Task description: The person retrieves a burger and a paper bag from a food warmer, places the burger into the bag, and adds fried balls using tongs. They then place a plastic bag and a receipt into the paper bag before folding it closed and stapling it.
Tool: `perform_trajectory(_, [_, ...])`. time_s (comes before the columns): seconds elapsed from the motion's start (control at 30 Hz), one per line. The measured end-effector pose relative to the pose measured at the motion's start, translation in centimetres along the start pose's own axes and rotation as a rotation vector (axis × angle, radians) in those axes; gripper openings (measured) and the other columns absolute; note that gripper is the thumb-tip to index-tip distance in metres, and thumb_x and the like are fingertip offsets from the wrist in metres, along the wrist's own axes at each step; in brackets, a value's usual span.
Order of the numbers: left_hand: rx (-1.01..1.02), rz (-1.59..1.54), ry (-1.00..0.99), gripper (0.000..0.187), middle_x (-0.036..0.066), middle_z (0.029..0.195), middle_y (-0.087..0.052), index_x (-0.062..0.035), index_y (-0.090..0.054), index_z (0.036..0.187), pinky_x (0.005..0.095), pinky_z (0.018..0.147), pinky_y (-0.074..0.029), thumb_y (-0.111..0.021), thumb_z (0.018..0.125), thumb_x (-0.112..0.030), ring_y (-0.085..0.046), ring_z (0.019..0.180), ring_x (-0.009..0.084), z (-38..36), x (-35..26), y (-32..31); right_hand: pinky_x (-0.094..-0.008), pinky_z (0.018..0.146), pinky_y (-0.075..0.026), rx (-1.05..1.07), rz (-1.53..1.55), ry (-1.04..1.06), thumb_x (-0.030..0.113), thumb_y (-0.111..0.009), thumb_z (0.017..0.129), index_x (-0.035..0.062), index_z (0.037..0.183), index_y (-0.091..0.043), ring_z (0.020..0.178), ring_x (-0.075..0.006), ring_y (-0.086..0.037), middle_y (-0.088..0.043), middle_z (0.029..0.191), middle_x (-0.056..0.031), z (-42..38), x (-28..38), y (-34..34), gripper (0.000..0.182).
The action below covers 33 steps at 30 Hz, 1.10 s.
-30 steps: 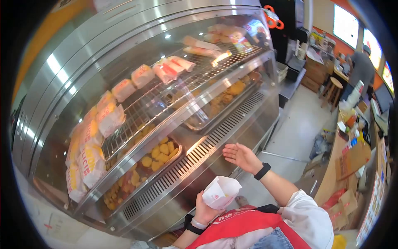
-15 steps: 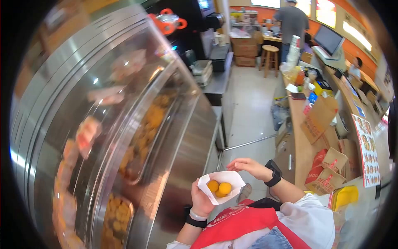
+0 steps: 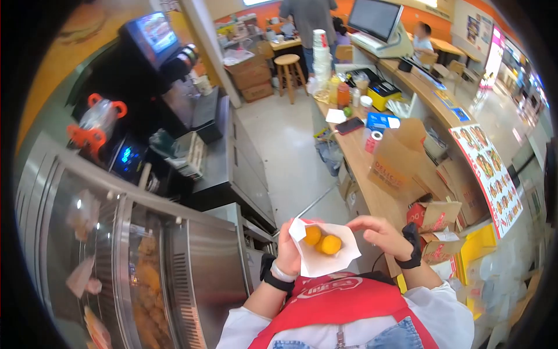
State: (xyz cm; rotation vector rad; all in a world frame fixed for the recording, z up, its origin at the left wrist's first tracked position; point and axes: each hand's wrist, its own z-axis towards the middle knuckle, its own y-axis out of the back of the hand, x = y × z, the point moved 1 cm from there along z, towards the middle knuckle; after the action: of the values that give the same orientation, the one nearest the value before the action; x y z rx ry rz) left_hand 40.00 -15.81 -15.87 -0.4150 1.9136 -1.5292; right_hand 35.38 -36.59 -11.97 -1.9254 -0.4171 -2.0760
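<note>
A glass-and-steel display case (image 3: pixel 206 267) and a smooth wooden counter (image 3: pixel 363 177) flank a red apron (image 3: pixel 349 317); before it, a white, angular-rimmed paper cup (image 3: pixel 325 264) sits in the left hand's (image 3: pixel 289 247) curled grip. The right hand (image 3: pixel 383 237), empty and loosely open, hovers at its rim, contact unclear; round golden balls (image 3: pixel 331 245) nestle inside.

- Pale shiny flr (image 3: pixel 261 134) down the middle
- Wood ctr (image 3: pixel 372 198) along R side of aisle
- Steel cab. (image 3: pixel 250 171) on L, nr white pillar (image 3: pixel 204 49)
- Round wood stool (image 3: pixel 287 60) twd back
- Orange wall (image 3: pixel 444 29) bhd, w/ wood tables (image 3: pixel 449 44) & chairs (image 3: pixel 458 68) far R
- Bright lit sign (image 3: pixel 493 61) beyond, upper R
</note>
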Motion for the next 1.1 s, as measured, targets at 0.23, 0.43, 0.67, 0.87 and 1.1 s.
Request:
perform_trajectory(0.23, [0.202,0.216,0.132,0.039,0.010,0.091,-0.051,-0.0066,-0.049,0.092,0.0391,0.082,-0.040,-0.040,0.082,-0.043,-0.048,0.092,0.0259,8.7,-1.5,-0.5,-0.0271,0.082,-0.038,-0.275,-0.102,-0.102,0.045,-0.046,0.084,-0.0008,0.110,-0.051,0.097,-0.0145,-0.051,-0.057,0.103,-0.0093,-0.5,-0.8,3.1,0.053])
perform_trajectory(0.43, [0.100,0.177,0.344,0.055,0.012,0.104,-0.056,-0.0016,-0.051,0.109,0.0380,0.087,-0.039,-0.038,0.082,-0.048,-0.052,0.096,0.0269,15.2,-3.4,1.0,-0.0269,0.084,-0.036,-0.552,-0.102,-0.034,0.043,-0.042,0.087,0.0007,0.109,-0.051,0.096,-0.0154,-0.051,-0.058,0.099,-0.0085,3.1,-0.5,4.6,0.049])
perform_trajectory(0.67, [0.026,0.043,0.515,0.060,0.012,0.113,-0.049,-0.0102,-0.042,0.118,0.0448,0.088,-0.039,-0.039,0.077,-0.054,-0.047,0.105,0.0304,20.9,-9.2,2.3,-0.0299,0.087,-0.037,-0.799,-0.174,-0.014,0.035,-0.055,0.082,0.0008,0.113,-0.048,0.101,-0.0179,-0.049,-0.050,0.111,-0.0120,8.8,0.1,5.4,0.047])
perform_trajectory(0.87, [0.120,0.075,0.808,0.055,0.011,0.114,-0.050,-0.0097,-0.045,0.116,0.0441,0.090,-0.039,-0.033,0.081,-0.050,-0.049,0.104,0.0287,24.5,-7.8,2.3,-0.0351,0.089,-0.037,-0.894,-0.873,-0.073,0.026,-0.073,0.064,0.0040,0.120,-0.043,0.107,-0.0268,-0.045,-0.038,0.123,-0.0157,9.3,2.9,4.6,0.067])
perform_trajectory(1.1, [0.176,0.339,1.156,0.055,0.011,0.116,-0.050,-0.0071,-0.043,0.119,0.0452,0.084,-0.041,-0.024,0.086,-0.048,-0.049,0.105,0.0272,27.1,-3.2,2.3,-0.0377,0.082,-0.042,-0.945,-1.008,-0.247,0.012,-0.071,0.060,0.0170,0.109,-0.052,0.105,-0.0323,-0.046,-0.036,0.125,-0.0152,7.9,1.9,4.2,0.053])
